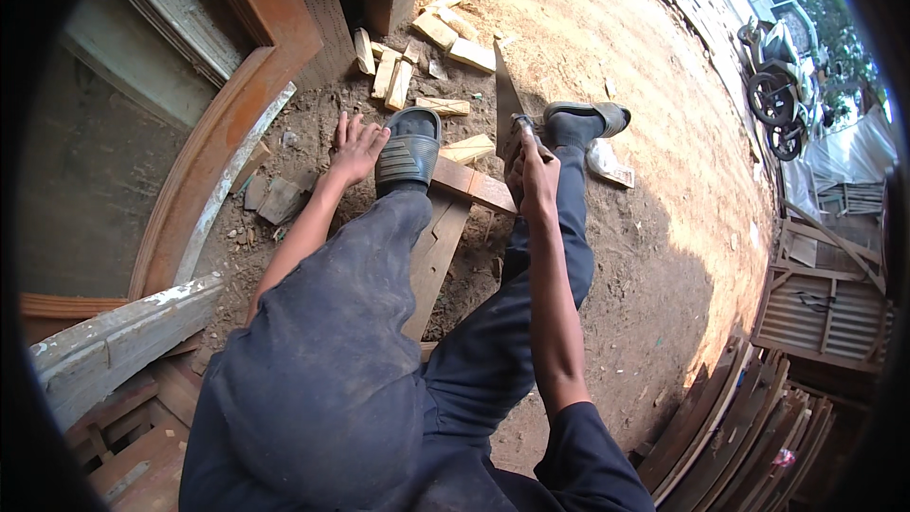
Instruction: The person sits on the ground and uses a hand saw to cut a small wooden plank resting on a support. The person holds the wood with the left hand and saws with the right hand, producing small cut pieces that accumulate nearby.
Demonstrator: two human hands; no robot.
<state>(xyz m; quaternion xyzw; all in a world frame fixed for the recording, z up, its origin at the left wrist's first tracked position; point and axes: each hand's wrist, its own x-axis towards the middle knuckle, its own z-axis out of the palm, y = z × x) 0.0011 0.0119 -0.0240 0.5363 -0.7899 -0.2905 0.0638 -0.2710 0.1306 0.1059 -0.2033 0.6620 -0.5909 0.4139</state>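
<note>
One pale brown, flat wooden plank point(438, 251) runs between the shins, and across its far end lies a reddish-brown rectangular wooden bar point(479, 190). The bar's left end goes against or under the dark ridged slide sandal point(406, 163) on the left foot; I cannot tell which. Firm weight on that foot would probably steady the bar, if the sole does bear on it. The left hand point(355, 152) is spread and empty beside the sandal, its fingers best placed clear of any cutting line. The right hand point(536, 171) has its grip closed round the handle of a long grey metal handsaw point(508, 95), the blade pointing away. Long, even strokes with wrist and blade in line should serve better than forced ones. The right shin in dark trousers point(573, 218) sits close beside that hand and limits its swing.

A weathered white-painted beam point(123, 346) and stacked dark boards point(735, 431) flank the body. Pale cut wooden blocks point(469, 54) litter the soil near the blade and could catch its tip. A parked motorcycle point(782, 81) stands well apart.
</note>
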